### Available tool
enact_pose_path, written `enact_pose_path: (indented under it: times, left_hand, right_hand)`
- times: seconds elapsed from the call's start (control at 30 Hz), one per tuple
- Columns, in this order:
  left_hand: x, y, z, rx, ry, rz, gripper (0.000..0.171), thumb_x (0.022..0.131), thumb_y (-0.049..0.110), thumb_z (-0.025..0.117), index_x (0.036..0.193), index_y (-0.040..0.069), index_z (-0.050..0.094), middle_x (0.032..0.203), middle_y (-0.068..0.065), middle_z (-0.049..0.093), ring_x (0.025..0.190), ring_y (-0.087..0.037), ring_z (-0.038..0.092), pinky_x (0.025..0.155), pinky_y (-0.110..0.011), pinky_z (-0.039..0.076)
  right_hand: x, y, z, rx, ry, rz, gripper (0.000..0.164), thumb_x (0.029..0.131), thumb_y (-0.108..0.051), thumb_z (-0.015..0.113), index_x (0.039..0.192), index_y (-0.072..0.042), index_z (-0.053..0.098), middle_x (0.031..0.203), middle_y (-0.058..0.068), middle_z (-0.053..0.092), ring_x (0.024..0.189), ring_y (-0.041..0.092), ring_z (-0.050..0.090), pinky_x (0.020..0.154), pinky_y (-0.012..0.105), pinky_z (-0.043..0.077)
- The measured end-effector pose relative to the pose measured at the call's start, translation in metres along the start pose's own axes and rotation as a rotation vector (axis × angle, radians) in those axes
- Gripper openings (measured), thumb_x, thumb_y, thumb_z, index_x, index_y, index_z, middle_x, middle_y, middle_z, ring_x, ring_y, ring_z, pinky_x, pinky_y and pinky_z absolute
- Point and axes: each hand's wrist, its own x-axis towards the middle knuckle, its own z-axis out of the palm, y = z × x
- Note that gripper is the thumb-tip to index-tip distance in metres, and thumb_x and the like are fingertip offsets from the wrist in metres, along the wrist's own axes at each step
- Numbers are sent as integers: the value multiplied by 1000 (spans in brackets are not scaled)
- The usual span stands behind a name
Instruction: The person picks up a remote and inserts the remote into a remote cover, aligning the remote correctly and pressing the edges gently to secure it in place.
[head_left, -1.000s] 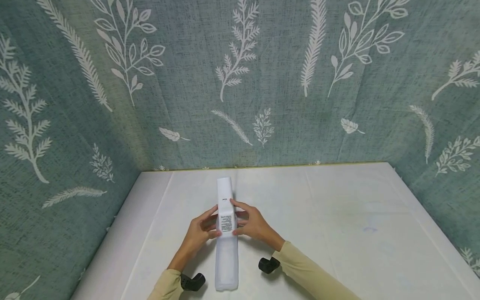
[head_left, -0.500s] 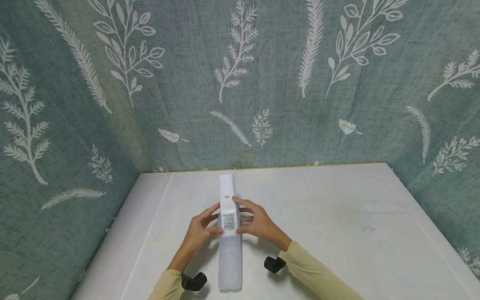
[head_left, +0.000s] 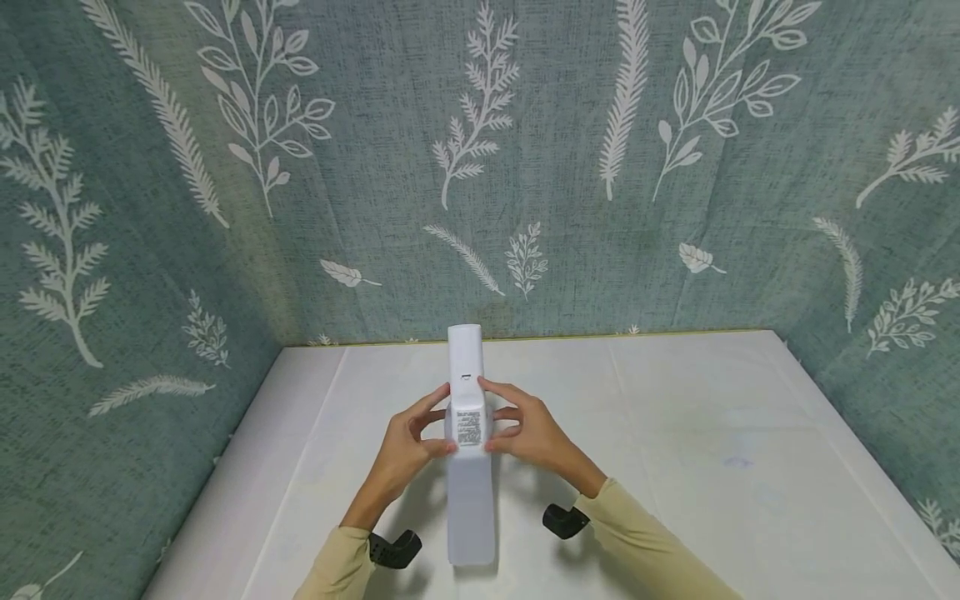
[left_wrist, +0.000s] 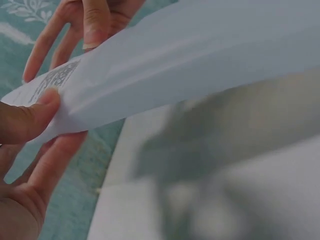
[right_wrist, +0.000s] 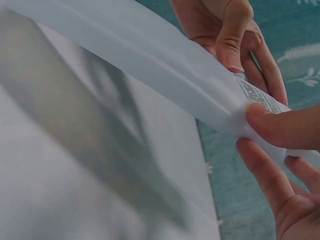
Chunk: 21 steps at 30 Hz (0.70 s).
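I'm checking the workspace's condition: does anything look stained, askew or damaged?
A faint bluish mark on the tabletop, right of the right hand, stands out against white; the held white item shows no visible damage.

Your left hand and right hand pinch the long white object from either side, beside its printed label, over the white counter; leaf-patterned green fabric rises behind and at both sides.
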Motion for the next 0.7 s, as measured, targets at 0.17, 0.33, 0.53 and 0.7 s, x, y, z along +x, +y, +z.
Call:
enact_pose_path:
  times: [0.17, 0.33, 0.53, 0.7]
  left_hand:
    - [3, 12, 3, 14, -7, 34, 81, 72, -18, 71, 141, 15, 45, 145, -2, 41, 116, -33, 53, 76, -30, 55]
    - [6, 18, 7, -23, -39, 41, 80, 73, -15, 72, 142, 16, 45, 146, -2, 41, 117, -33, 52, 76, -31, 56]
    - [10, 28, 15, -39, -68, 50, 79, 74, -15, 71, 141, 19, 47, 142, -4, 45, 118, -31, 52, 77, -32, 56]
    - [14, 33, 20, -64, -83, 95, 85, 74, -20, 68, 144, 18, 40, 145, -6, 42, 119, -33, 51, 79, -33, 56]
  right_hand:
    - [-2, -10, -6, 4, 1, -38, 81, 72, 19, 70, 143, 1, 36, 143, 22, 36, 108, 44, 56, 76, 36, 57]
    - [-3, -16, -14, -19, -2, -40, 81, 73, 18, 70, 145, -2, 36, 144, 17, 36, 109, 41, 56, 78, 40, 57]
    - [-5, -24, -21, -65, 8, -39, 85, 73, 17, 71, 146, -6, 35, 146, 14, 35, 106, 38, 58, 78, 43, 56]
    - [-7, -31, -27, -74, 22, -67, 82, 73, 17, 70, 144, -3, 36, 144, 16, 37, 106, 39, 57, 78, 46, 56]
